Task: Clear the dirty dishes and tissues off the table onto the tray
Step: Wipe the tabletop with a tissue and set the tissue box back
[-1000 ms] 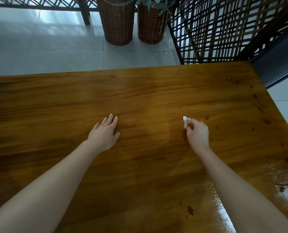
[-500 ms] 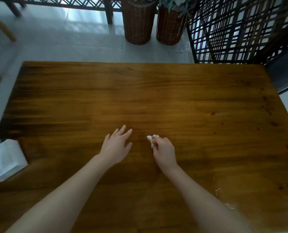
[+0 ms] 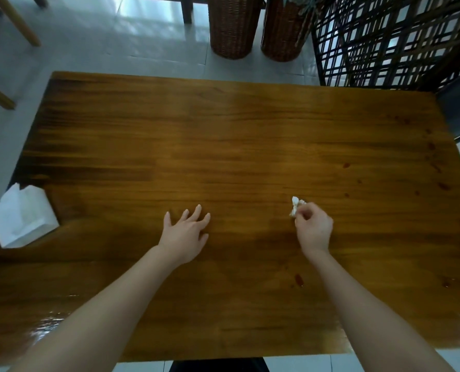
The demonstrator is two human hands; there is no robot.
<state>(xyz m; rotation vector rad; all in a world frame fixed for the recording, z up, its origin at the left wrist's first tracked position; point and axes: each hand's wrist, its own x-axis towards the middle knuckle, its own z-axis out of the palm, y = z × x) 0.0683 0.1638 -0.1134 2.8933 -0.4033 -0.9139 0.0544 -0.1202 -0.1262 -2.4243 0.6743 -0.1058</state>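
Observation:
My right hand (image 3: 313,228) is closed around a small crumpled white tissue (image 3: 295,207), pressing it against the wooden table (image 3: 223,146) right of centre. Only the tissue's tip shows past my fingers. My left hand (image 3: 186,232) lies flat on the table near the middle, fingers spread, holding nothing. A white tissue pack (image 3: 22,216) stands at the table's left edge. No tray or dishes are in view.
Dark reddish spots (image 3: 298,279) dot the right part of the table. Two wicker baskets (image 3: 233,25) stand on the tiled floor beyond the far edge. A dark lattice screen (image 3: 392,38) rises at the back right. Wooden chair legs (image 3: 14,20) show at the top left.
My right hand with the tissue slid left across the table, then back to the right. My left hand stayed flat. The view tilted, bringing the tissue pack into sight.

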